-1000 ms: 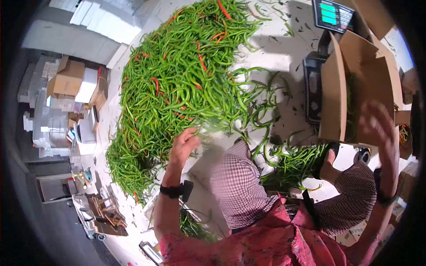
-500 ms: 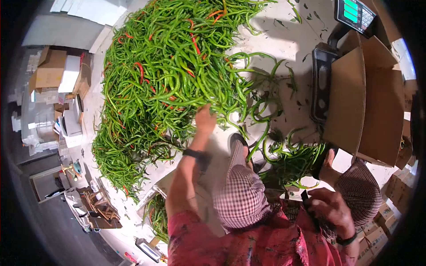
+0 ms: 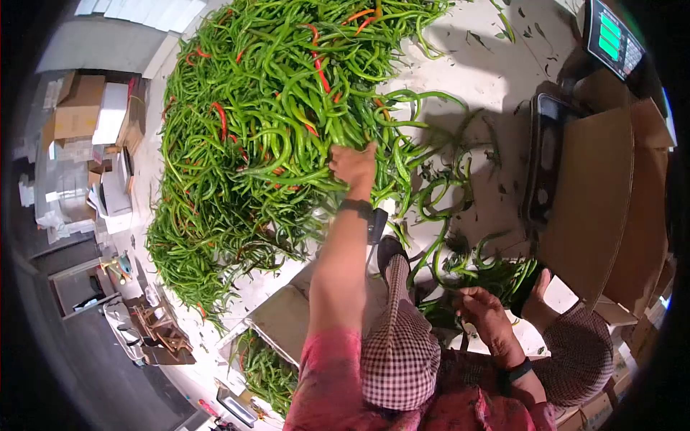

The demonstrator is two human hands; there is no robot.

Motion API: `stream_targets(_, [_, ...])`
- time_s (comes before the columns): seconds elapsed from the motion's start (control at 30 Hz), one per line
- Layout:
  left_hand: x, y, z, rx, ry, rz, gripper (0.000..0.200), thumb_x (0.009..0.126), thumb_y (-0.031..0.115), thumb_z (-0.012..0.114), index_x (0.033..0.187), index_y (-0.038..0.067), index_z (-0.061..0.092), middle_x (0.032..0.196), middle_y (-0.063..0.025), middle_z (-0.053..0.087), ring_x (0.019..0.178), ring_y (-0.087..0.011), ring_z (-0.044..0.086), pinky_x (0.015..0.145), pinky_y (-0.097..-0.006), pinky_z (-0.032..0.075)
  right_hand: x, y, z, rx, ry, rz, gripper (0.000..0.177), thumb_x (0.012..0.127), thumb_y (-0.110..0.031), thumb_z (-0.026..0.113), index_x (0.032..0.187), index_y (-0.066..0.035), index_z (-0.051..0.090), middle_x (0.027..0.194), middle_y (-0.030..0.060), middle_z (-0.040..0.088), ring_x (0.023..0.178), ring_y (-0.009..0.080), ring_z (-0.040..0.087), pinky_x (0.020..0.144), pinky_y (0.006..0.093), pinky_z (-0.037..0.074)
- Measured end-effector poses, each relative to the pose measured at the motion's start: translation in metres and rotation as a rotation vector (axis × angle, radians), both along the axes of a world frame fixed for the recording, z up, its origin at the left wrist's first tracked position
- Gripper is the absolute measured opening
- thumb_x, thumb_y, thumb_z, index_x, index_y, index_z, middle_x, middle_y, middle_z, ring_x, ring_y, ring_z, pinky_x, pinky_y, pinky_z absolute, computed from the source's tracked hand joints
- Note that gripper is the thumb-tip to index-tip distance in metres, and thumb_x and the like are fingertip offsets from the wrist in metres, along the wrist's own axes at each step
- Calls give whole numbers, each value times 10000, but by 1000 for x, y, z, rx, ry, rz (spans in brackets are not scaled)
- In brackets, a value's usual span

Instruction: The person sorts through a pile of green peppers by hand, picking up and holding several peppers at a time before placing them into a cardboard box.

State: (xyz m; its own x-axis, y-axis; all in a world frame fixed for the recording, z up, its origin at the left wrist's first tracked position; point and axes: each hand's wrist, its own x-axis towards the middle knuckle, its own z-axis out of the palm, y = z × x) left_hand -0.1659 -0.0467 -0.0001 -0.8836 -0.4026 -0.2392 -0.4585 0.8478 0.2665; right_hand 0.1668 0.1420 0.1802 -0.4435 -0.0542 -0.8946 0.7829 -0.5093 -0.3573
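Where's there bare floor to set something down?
Pale floor toward the top of view, between big chili pepper heap and weighing scale, bar scattered leaf scraps. Crowded: heap's edge by the left hand; smaller chili pile by the right hand.

Legible text: none. At the upper right of the frame, the scale display (image 3: 609,39) carries 3 green-lit windows, set one below another on a tilted dark panel; the digits within them are too small and bright to be resolved. Alongside the windows, toward the right edge, the keypad (image 3: 633,57) bears fine pale markings, likewise unreadable at this size. At the lower right, a printed carton (image 3: 596,411) shows small greenish marks near the dark rim of the view; their wording cannot be made out.
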Motion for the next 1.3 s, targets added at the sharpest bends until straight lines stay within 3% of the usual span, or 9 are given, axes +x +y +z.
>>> stream_targets(0.37, [-32, 5, 38, -63, -276, -83, 904, 698, 548, 738, 1309, -12, 376, 1178, -226, 616, 1141, -386, 563, 947, -444, 455, -2, -3, -27, -58, -113, -84, 240, 933, -171, 575, 1113, -11, 564, 929, 71, 640, 771, 160, 606, 664, 277, 467])
stream_targets(0.5, [-17, -25, 81, -88, -333, -385, 694, 752, 488, 704, 1195, -22, 549, 1077, -256, 646, 986, -361, 650, 849, -421, 527, -8, 2, -33, -18, -104, -131, 190, 911, -128, 573, 1069, -24, 590, 879, 63, 638, 740, 145, 600, 627, 265, 461])
stream_targets(0.6, [-6, -49, 115, 217, -273, -592, 608, 749, 423, 724, 1143, -20, 590, 1052, -268, 648, 948, -341, 664, 871, -411, 523, -5, 6, -46, -25, -78, -169, 188, 906, -132, 578, 1062, -28, 597, 870, 60, 636, 747, 142, 595, 637, 260, 455])
stream_targets(0.67, [-20, -68, 124, 57, 559, -534, 565, 746, 380, 740, 1091, -49, 612, 1007, -270, 659, 930, -325, 670, 845, -389, 529, -6, 6, -51, 22, -74, -138, 192, 908, -138, 578, 1064, -28, 597, 864, 52, 636, 750, 138, 586, 649, 255, 446])
stream_targets(0.77, [-76, -96, 122, -245, 675, -400, 797, 738, 479, 741, 1215, -118, 514, 894, -274, 647, 829, -358, 659, 764, -378, 542, -9, 3, -55, 14, -77, -137, 221, 914, -150, 589, 1089, -16, 589, 900, 63, 628, 725, 154, 603, 629, 275, 465])
stream_targets(0.83, [-80, -55, 155, 87, -72, -162, 894, 718, 560, 716, 1269, -95, 460, 1050, -297, 579, 968, -382, 569, 883, -472, 431, -15, 0, -56, 17, -50, -101, 224, 914, -155, 585, 1088, -14, 592, 905, 63, 629, 730, 152, 604, 634, 275, 465])
stream_targets(0.9, [-74, -34, 80, -170, 241, -338, 1045, 687, 624, 713, 1359, -73, 320, 1118, -285, 503, 1040, -417, 502, 905, -515, 397, -14, -6, -54, 10, -40, -50, 228, 915, -161, 581, 1086, -11, 595, 911, 64, 630, 734, 150, 605, 638, 275, 465])
stream_targets(1.03, [-106, -4, 81, -139, 212, 29, 1080, 669, 529, 784, 1410, -8, 208, 1228, -248, 405, 1147, -401, 402, 900, -518, 389, -18, 1, -51, 101, -8, 9, 242, 912, -181, 589, 1092, -20, 604, 884, 62, 635, 743, 153, 608, 654, 274, 464])
stream_targets(1.3, [-129, -15, 91, -129, -71, 15, 1136, 673, 295, 833, 1474, 92, 54, 1387, -239, 286, 1214, -401, 424, 963, -529, 413, -22, 3, -57, -9, -43, -102, 240, 910, -174, 614, 1097, -24, 597, 897, 56, 631, 760, 158, 600, 667, 302, 458])
